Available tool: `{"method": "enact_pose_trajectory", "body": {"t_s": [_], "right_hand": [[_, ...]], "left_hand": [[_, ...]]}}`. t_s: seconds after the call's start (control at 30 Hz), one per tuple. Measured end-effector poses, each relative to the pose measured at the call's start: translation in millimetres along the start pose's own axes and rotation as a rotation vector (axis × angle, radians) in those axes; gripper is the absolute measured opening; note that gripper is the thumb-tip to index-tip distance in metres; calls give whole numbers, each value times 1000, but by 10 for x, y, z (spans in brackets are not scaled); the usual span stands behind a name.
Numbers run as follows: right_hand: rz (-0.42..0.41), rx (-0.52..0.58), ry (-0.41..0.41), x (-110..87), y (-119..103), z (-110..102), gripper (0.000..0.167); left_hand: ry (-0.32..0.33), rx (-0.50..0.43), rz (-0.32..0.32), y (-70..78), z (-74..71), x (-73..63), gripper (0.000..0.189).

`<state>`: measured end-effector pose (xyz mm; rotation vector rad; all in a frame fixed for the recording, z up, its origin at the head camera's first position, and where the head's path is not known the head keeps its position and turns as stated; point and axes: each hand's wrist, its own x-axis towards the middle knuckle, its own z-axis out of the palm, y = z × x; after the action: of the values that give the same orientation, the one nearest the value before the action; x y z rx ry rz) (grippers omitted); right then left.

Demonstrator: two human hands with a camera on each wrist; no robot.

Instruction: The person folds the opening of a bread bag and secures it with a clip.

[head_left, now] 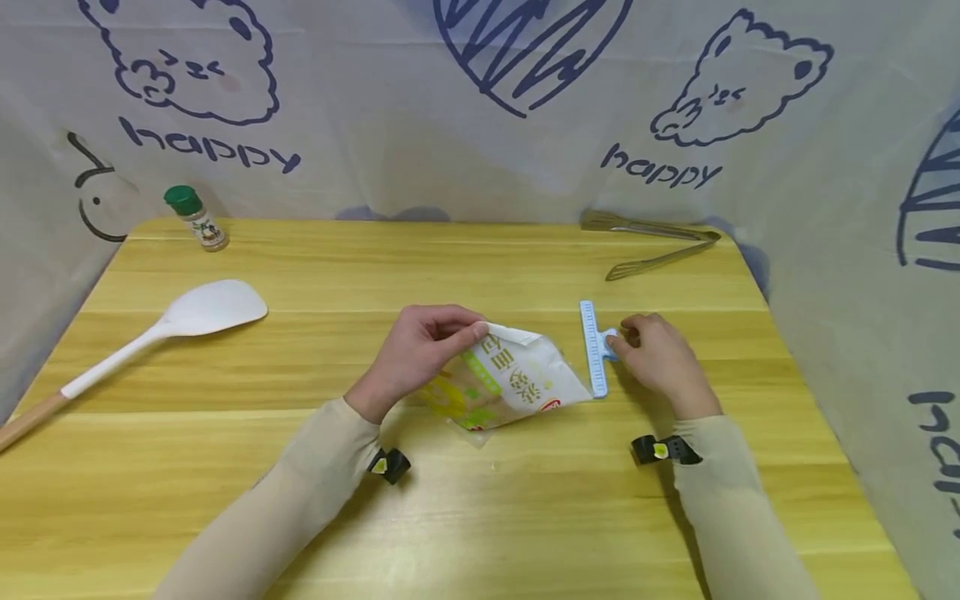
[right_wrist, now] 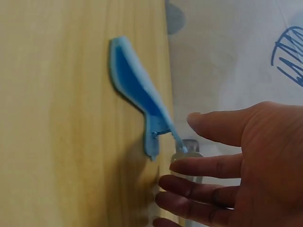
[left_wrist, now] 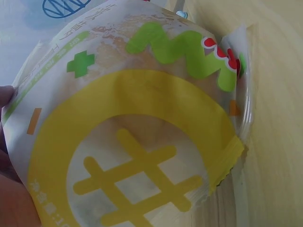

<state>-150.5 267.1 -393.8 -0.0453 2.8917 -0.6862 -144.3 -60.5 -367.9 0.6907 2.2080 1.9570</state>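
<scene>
Beige sleeves [head_left: 322, 467] extend across the worktop [head_left: 510, 533]. Left hand [head_left: 420, 350] pinches the edge of a packet [head_left: 525, 379] bearing partly legible gold Chinese lettering, left of a blue clip [head_left: 593, 354]. Right hand [head_left: 663, 360], fingers extended, stands at the clip's handle; contact undetermined. Backdrop [head_left: 360, 167] reads "happy".

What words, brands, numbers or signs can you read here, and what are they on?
"happy": twice in full on the wall cloth; another at the right edge is cut off.
"净含量:1": on the bag, the number running out of the left wrist view.
Large gold Chinese characters on the bag: too tilted and creased to read surely; its red logo is too small.
Green-capped bottle, label: too small.
Blue clip, ruler-like marks: no numbers legible.
</scene>
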Motion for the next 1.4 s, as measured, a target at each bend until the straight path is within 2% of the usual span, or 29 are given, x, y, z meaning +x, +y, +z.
{"method": "enact_pose_trajectory", "body": {"t_s": [0.23, 0.43, 0.7, 0.83, 1.07, 1.27, 1.4], "right_hand": [[-24, -2, 19, 48, -2, 50, 34], [-2, 87, -17, 39, -30, 0, 23], [-52, 186, -26, -103, -134, -195, 47], [-126, 207, 42, -207, -190, -294, 37], [-302, 260, 233, -342, -312, -384, 26], [-440, 327, 326, -462, -431, -443, 21], [-515, 352, 366, -499, -483, -467, 24]], "left_hand": [[14, 6, 1, 19, 9, 19, 16], [16, 4, -6, 0, 11, 23, 16], [16, 24, -25, -8, 3, -13, 17], [13, 19, -23, -11, 8, -24, 17], [2, 11, 2, -14, 31, -14, 16], [-4, 22, 6, -7, 34, -12, 16], [-8, 24, 3, -3, 25, -10, 17]]}}
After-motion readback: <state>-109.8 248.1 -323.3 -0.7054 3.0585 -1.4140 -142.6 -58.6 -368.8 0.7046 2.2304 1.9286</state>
